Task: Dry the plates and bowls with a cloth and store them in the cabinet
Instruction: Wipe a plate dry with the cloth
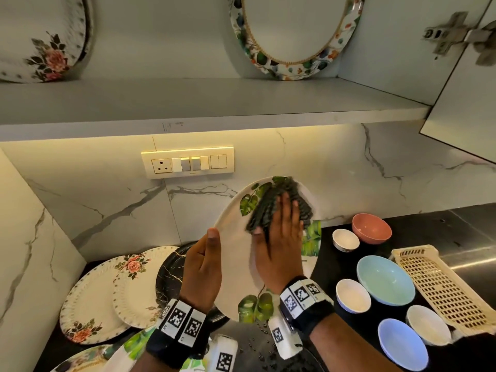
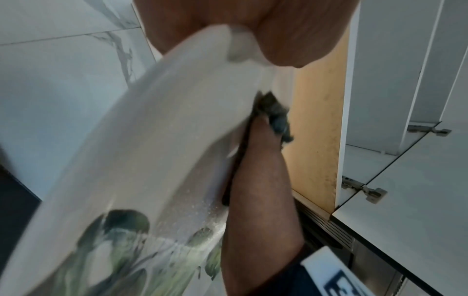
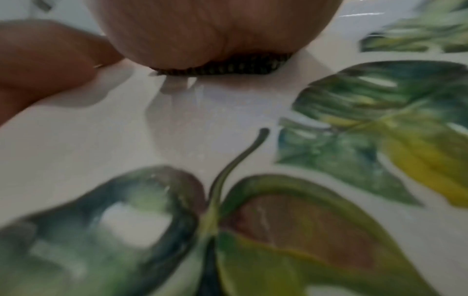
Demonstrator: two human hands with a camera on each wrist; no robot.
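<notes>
A large white plate with green leaf prints [image 1: 236, 253] is held tilted above the counter. My left hand [image 1: 204, 267] grips its left rim, thumb on the front face. My right hand [image 1: 281, 237] lies flat with straight fingers, pressing a dark knitted cloth [image 1: 279, 202] onto the plate's upper face. In the left wrist view the plate's rim [image 2: 157, 140] sits between thumb and fingers, with the cloth [image 2: 274, 112] behind it. The right wrist view shows the leaf plate [image 3: 177, 130] close up and the cloth [image 3: 228, 68] under my palm.
Floral plates [image 1: 107, 294] and a black marbled plate [image 1: 171, 277] lie on the counter at left. Several small bowls, among them pink [image 1: 371, 228], light blue [image 1: 386, 280] and periwinkle [image 1: 402, 345], sit at right beside a cream basket [image 1: 440, 285]. Two plates [image 1: 295, 33] lean inside the open cabinet above.
</notes>
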